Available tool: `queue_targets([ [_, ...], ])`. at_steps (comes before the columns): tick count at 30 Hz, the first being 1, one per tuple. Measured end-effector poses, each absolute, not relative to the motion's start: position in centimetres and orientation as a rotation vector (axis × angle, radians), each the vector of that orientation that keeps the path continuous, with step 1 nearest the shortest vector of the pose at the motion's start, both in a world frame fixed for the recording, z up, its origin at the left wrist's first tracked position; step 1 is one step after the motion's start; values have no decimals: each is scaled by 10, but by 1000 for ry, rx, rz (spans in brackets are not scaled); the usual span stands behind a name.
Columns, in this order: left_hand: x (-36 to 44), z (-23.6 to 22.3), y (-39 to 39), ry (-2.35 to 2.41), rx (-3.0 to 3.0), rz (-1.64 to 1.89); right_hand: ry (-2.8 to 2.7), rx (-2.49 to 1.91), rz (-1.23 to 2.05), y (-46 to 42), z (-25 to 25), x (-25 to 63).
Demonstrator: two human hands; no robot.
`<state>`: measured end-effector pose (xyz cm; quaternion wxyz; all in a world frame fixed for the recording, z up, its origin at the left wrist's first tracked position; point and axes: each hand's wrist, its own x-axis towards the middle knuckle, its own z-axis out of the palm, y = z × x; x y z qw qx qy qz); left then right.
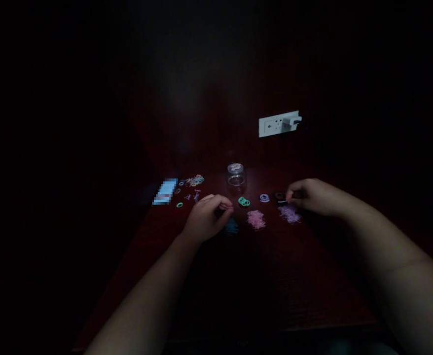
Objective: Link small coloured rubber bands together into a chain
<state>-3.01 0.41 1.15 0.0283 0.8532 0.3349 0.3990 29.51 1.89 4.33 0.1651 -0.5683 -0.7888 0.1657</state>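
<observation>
no writing can be read; the bright screen (165,192) left of the left hand (209,215) is pixelated over.

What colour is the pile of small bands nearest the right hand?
The pile of small bands is pale purple, best seen in the head view.

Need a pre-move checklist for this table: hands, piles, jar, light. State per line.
1. Right hand has hold of the pale band: cannot tell; band shows at its fingertips.
2. Left hand free: cannot tell; fingers curled near the teal pile.
3. Pink pile and lilac pile apart: ok, gap between them.
4. Multicoloured pile sorted by colour: not ok, mixed.
5. Jar upright: ok.
6. Lighting: not ok, scene very dim.
</observation>
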Motion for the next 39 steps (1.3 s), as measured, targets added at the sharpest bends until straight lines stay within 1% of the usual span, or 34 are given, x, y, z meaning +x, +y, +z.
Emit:
queue_targets([
  [9,-33,8,8,1090,2594,1217,-2271,-1597,489,30,32,311],
  [16,-34,8,10,1126,2584,1207,-2233,-1664,577,29,32,310],
  [22,-36,7,11,1136,2569,1225,-2264,-1692,547,25,34,308],
  [24,-37,8,11,1158,2562,1222,-2270,-1711,485,24,36,307],
  [27,-42,8,15,1324,2470,1277,-2111,-1798,261,23,40,301],
  [31,-63,6,29,1761,2152,1379,-1863,-1788,38,21,41,287],
  [33,-77,3,38,1939,2060,1304,-1822,-1740,27,20,39,278],
  [35,-90,-1,45,2074,1965,1154,-1822,-1708,87,18,36,271],
  [39,-107,-13,55,2154,1819,965,-1822,-1653,219,16,33,264],
])
